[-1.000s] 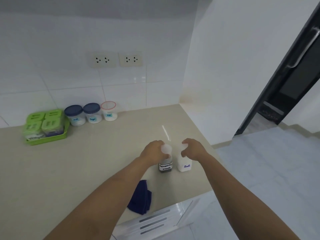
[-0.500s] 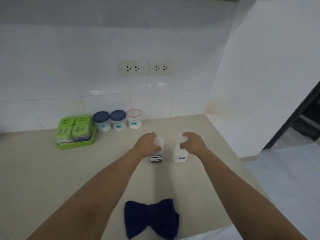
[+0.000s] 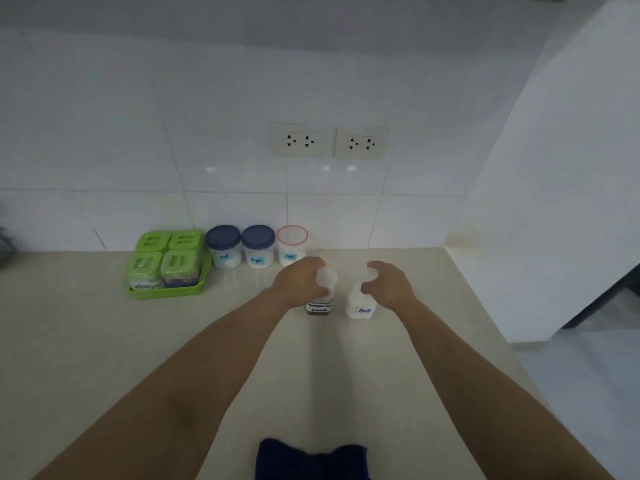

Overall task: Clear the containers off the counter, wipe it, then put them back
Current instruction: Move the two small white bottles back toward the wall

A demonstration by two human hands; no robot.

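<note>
Two small shaker bottles are out over the beige counter, towards its back. My left hand grips the top of the dark-filled bottle, whose white label is blurred. My right hand grips the top of the white salt bottle. I cannot tell whether either bottle touches the counter. Against the wall stand two blue-lidded jars and a red-rimmed jar. A green tray with several green-lidded boxes sits left of them. A dark blue cloth lies at the near edge.
The white tiled wall carries two double sockets above the jars. A white side wall closes the counter on the right, with floor beyond it.
Both hands have carried the two bottles away from the counter's front edge towards the jars at the back wall. The cloth has dropped to the bottom of the view.
</note>
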